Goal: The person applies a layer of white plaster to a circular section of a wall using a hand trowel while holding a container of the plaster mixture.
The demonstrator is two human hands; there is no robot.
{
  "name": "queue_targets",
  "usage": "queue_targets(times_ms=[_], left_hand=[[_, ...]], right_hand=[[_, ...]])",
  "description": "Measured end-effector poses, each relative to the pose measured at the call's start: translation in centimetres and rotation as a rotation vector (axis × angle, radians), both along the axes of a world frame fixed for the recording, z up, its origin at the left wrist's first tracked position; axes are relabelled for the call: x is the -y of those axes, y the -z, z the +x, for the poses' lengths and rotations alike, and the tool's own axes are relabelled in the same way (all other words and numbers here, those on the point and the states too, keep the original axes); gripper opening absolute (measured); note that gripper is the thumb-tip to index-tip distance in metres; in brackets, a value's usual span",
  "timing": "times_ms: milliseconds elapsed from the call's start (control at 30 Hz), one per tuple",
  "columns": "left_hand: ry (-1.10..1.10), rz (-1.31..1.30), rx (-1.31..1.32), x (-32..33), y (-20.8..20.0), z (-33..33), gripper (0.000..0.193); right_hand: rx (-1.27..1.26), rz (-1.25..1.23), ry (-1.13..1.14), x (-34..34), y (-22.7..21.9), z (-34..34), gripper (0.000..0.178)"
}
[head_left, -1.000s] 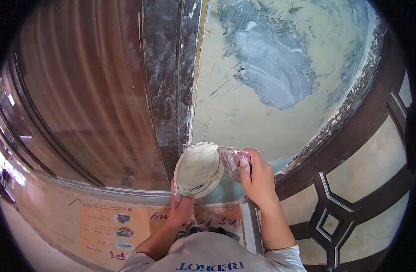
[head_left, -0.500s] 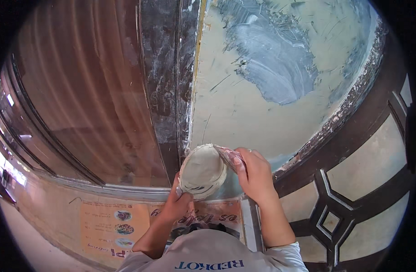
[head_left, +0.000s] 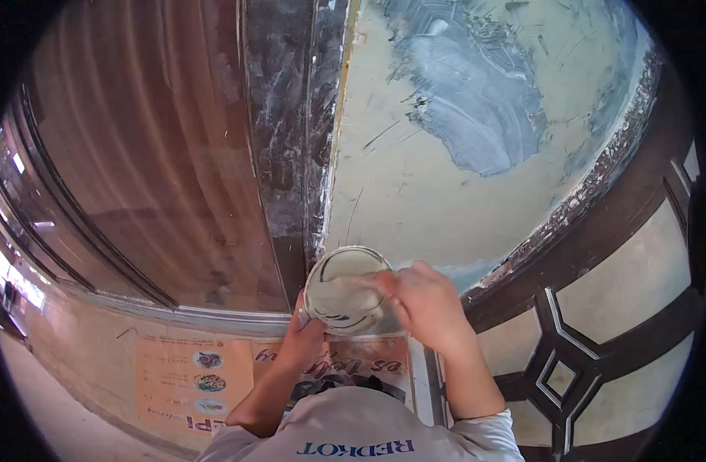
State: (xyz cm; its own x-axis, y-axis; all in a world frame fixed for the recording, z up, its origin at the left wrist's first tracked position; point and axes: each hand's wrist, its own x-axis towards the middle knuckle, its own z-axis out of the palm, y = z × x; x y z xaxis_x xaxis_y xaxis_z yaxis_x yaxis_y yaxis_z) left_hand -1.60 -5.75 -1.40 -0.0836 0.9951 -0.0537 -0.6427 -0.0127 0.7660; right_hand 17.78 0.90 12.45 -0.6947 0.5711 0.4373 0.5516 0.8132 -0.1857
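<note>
My left hand is closed round the near left side of a round tub. Cream-coloured putty lies inside it, with dark streaks showing along the inner wall. Over the tub's right rim, my right hand is closed on a putty scraper. The scraper is smeared by motion and its blade reaches over the putty; whether it touches cannot be told. Beyond the tub is a cream wall panel bearing a grey-white smeared patch.
Left of the panel runs a dark, paint-flecked post, then a brownish glass pane. A dark framework with pale panels curves along the right. An orange printed banner hangs low, near my body.
My right hand has swung the scraper from the tub's right rim inward over the putty. The putty's surface has shifted. My left hand still holds the tub in nearly the same place.
</note>
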Motion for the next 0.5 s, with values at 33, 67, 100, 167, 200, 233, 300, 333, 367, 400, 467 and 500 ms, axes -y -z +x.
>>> queue_targets(times_ms=[33, 67, 100, 167, 200, 233, 300, 333, 367, 400, 467, 500], left_hand=[[-0.009, -0.003, 0.003, 0.0, -0.1, 0.0, 0.069], [0.016, 0.019, 0.059, 0.0, -0.4, 0.2, 0.069], [0.04, 0.04, 0.115, 0.0, -0.5, 0.3, 0.069], [0.036, -0.008, 0.102, 0.0, -1.0, 0.6, 0.069], [0.029, -0.054, 0.088, -0.1, -1.1, 0.7, 0.069], [0.034, -0.052, 0.088, -0.2, -1.0, 0.7, 0.069], [0.043, -0.03, 0.166, -0.6, -0.3, 0.4, 0.07], [0.043, -0.03, 0.164, -0.7, -0.1, 0.3, 0.07], [0.067, -0.016, 0.172, -0.7, 0.1, 0.1, 0.071], [0.09, -0.003, 0.181, -0.6, 0.2, 0.1, 0.071], [0.077, -0.002, 0.145, -0.6, -0.4, 0.4, 0.071], [0.066, 0.004, 0.111, -0.7, -0.8, 0.6, 0.071]], right_hand=[[-0.011, 0.023, 0.065, -0.2, -0.4, 0.1, 0.033], [-0.012, 0.039, 0.153, 0.0, -0.8, 0.0, 0.034], [-0.011, 0.038, 0.156, 0.0, -0.4, -0.1, 0.034], [0.0, 0.076, 0.221, 0.0, 1.2, -0.7, 0.035], [0.111, 0.096, 0.219, 0.3, 2.1, -1.2, 0.033], [0.11, 0.098, 0.224, 0.5, 2.1, -1.1, 0.033], [0.045, -0.041, 0.026, 0.7, 2.1, -1.3, 0.033], [-0.001, -0.055, 0.079, 0.6, 1.6, -1.1, 0.028], [-0.002, -0.059, 0.077, 0.2, 1.3, -0.9, 0.028], [-0.019, -0.025, 0.151, -0.3, 0.9, -0.7, 0.026], [-0.08, 0.076, 0.279, -1.2, 1.0, -0.8, 0.022], [-0.078, 0.08, 0.284, -1.2, 1.5, -1.0, 0.022]])
